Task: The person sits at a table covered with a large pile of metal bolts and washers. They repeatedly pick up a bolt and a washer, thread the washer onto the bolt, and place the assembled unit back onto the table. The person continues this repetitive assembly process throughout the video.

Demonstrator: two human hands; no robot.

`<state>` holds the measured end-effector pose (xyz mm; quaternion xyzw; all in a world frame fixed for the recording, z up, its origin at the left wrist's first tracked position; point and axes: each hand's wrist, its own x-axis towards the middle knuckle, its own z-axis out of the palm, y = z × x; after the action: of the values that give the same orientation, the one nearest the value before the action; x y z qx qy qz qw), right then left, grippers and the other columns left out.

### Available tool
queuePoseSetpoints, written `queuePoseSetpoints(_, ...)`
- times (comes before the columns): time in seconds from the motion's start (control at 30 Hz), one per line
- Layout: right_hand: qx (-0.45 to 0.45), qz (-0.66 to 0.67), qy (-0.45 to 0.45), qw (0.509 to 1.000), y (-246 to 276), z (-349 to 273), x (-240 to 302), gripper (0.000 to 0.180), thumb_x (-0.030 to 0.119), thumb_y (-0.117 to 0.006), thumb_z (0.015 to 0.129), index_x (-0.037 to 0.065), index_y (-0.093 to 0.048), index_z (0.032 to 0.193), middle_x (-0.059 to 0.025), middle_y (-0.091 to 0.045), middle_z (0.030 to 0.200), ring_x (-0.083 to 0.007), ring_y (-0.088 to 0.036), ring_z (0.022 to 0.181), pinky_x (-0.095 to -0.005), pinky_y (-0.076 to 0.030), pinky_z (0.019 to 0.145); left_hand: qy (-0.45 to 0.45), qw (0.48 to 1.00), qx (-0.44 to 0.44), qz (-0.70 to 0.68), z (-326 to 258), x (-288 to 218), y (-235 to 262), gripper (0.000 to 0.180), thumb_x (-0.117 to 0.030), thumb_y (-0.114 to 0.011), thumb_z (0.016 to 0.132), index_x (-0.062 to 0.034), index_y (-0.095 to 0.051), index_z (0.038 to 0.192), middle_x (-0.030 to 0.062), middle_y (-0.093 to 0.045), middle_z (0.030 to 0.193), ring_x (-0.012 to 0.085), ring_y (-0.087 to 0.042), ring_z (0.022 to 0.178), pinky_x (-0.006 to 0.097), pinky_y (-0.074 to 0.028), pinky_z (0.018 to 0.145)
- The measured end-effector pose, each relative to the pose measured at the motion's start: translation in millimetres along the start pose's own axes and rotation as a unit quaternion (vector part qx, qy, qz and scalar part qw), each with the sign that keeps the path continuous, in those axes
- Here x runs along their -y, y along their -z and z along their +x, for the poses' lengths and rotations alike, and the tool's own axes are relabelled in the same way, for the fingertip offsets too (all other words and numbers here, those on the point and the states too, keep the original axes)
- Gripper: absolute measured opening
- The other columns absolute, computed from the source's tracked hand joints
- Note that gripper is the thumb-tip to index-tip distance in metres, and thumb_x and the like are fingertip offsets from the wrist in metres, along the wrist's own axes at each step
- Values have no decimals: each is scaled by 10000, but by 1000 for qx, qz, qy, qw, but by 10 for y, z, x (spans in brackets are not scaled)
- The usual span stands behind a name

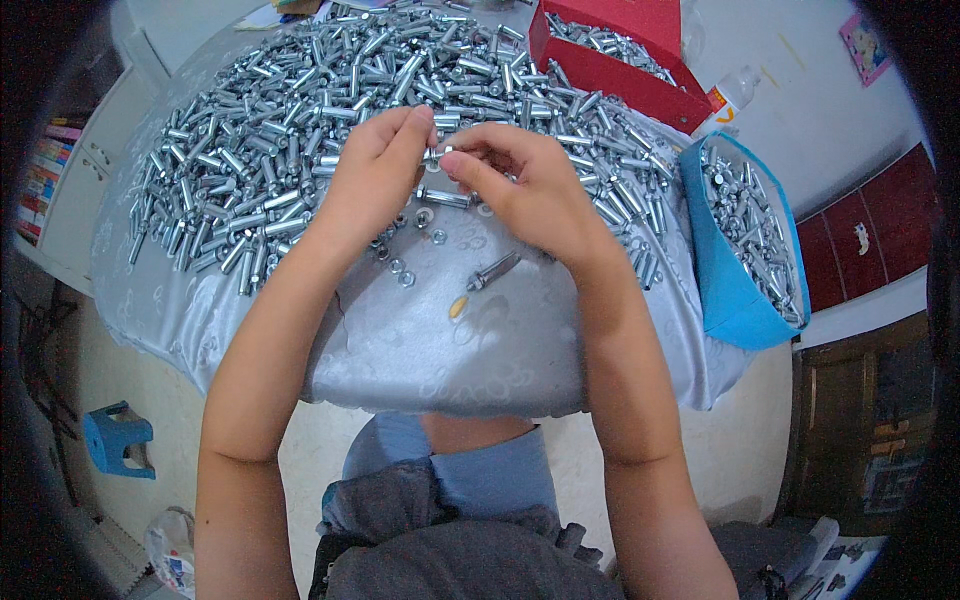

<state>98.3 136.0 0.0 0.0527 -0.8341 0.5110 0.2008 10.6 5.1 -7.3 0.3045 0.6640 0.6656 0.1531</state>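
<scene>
My left hand (380, 170) and my right hand (525, 180) meet over the table, both closed in a pinch. Between their fingertips is a small silver anchor bolt (435, 158) with a washer or nut on it, mostly hidden by the fingers. Just below lies another anchor bolt (445, 198) on its side. Several loose nuts (405, 272) and washers (424, 216) are scattered below my left hand. Nearer to me, a single anchor bolt (494, 271) lies tilted, close to a small yellow object (458, 306).
A large heap of silver anchor bolts (270, 140) covers the far part of the cloth-covered table (400, 365). At the back right stands a red box (690, 105) of bolts. A blue fabric bin (720, 270) full of bolts and a plastic bottle (735, 92) are on the right.
</scene>
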Motion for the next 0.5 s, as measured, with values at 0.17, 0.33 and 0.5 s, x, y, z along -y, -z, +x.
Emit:
queuePoseSetpoints(0.17, -49, -33, 89, 994, -23, 16, -3, 177, 174, -596, 793, 8, -616, 852, -76, -584, 680, -139, -496, 568, -264, -417, 547, 2, 1000, -13, -7, -8, -15, 10, 332, -286, -426, 893, -33, -514, 697, -37, -414, 534, 42, -351, 481, 223, -279, 435)
queuePoseSetpoints(0.33, 40, -17, -59, 997, 52, 2, -16, 181, 175, -630, 766, 5, -614, 828, -66, -589, 705, -137, -499, 576, -255, -420, 544, -94, 991, -26, 91, 22, 54, -5, 325, -272, -423, 894, -20, -512, 710, -29, -408, 537, 54, -354, 508, 235, -300, 458)
queuePoseSetpoints(0.5, -39, -73, 1, 997, 17, -17, 61, 210, 217, -633, 763, 8, -624, 736, -68, -583, 682, -139, -513, 573, -255, -421, 532, -48, 997, -22, 51, 18, 23, 14, 328, -255, -430, 889, 2, -501, 697, -15, -406, 542, 71, -358, 525, 254, -310, 474)
